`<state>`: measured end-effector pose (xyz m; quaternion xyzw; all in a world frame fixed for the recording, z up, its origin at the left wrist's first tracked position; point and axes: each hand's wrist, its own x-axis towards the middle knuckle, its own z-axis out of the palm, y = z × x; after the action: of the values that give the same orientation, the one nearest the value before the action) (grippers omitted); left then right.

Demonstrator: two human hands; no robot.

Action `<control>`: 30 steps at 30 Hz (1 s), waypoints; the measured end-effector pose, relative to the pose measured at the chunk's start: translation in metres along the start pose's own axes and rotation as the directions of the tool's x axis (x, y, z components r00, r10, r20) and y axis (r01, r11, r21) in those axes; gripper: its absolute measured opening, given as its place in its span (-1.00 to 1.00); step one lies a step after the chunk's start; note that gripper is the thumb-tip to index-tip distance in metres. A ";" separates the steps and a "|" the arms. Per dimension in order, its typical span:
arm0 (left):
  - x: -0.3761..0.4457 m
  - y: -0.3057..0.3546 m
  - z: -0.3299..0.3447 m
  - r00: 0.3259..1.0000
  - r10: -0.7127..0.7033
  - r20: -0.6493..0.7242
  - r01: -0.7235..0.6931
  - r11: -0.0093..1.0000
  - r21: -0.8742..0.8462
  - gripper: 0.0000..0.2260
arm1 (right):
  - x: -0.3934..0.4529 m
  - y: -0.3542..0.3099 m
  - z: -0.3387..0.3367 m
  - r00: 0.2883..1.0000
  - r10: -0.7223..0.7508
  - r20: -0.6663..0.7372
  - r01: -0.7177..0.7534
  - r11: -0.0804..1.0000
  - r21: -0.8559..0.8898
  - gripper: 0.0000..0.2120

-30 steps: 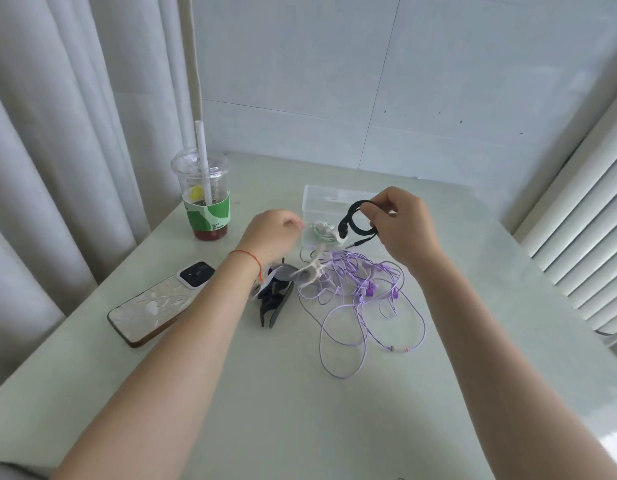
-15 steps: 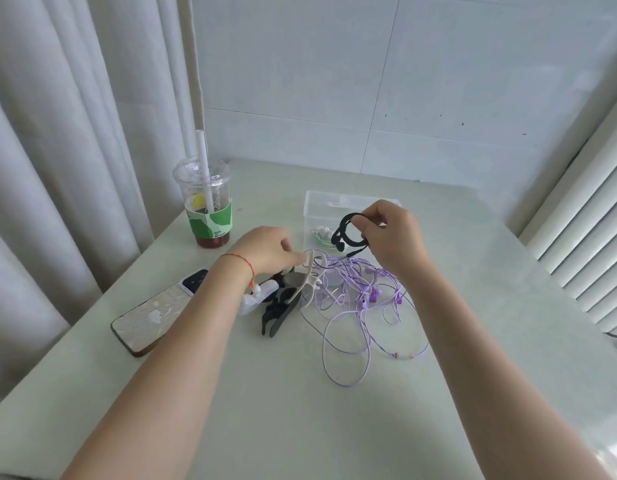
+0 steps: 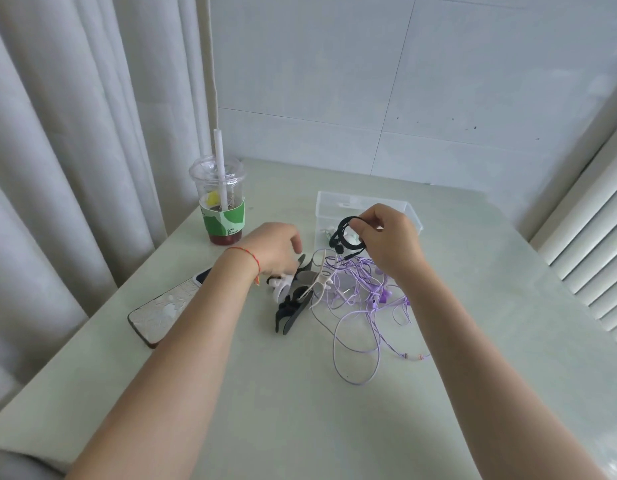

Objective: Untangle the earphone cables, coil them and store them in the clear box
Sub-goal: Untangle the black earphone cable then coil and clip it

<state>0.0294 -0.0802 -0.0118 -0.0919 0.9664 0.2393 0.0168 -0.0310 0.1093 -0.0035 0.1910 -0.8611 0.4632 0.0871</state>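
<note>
**Black coil held at box, purple tangle untouched**

Right hand (image 3: 390, 244) pinching black coil (image 3: 345, 233), fingers closed on the loop, held just above the near edge of the clear box (image 3: 365, 206). Something pale already inside the box under the coil, probably a white earphone set; too small to confirm. Left hand (image 3: 272, 249) lowered over the clips (image 3: 296, 299), a black and white pile just below its fingertips; fingers curled, loosely spread, whether touching a clip cannot tell.

Purple cable (image 3: 365, 306) loose and knotted, directly below right wrist, loops trailing toward the body. Not coiled yet.

Risks, judged: black coil may spring open on release if dropped unclipped into box. Plug end dangling under the coil sits close to the purple strands, could snag them and drag the tangle. Left forearm passes over the phone (image 3: 161, 313); careless sweep could nudge it toward the table edge. Cup (image 3: 222, 209) with straw beyond left hand, tippable on a wide reach.

Table (image 3: 300, 410) pale green, smooth, rounded corner. Curtains left of left arm, tiled wall beyond box, white slats right of right arm.
</note>
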 end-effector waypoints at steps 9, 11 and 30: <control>0.004 -0.005 0.019 0.991 0.016 0.131 -0.023 0.998 0.050 -0.53 | 0.001 -0.001 -0.001 1.000 0.000 -0.007 0.000 1.000 0.001 -0.87; 0.001 -0.004 0.017 0.994 -0.004 0.113 -0.008 0.995 0.097 -0.47 | 0.000 0.001 -0.002 1.000 -0.002 -0.009 0.002 1.000 0.002 -0.87; 0.022 0.022 0.006 0.967 0.083 -0.242 -0.168 0.918 -0.359 -0.72 | 0.008 0.006 -0.021 1.000 0.005 0.013 -0.007 0.990 0.142 -0.82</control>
<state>0.0037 -0.0614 -0.0089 -0.0571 0.9021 0.4092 -0.1247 -0.0415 0.1280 0.0062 0.1968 -0.8271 0.5222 0.0665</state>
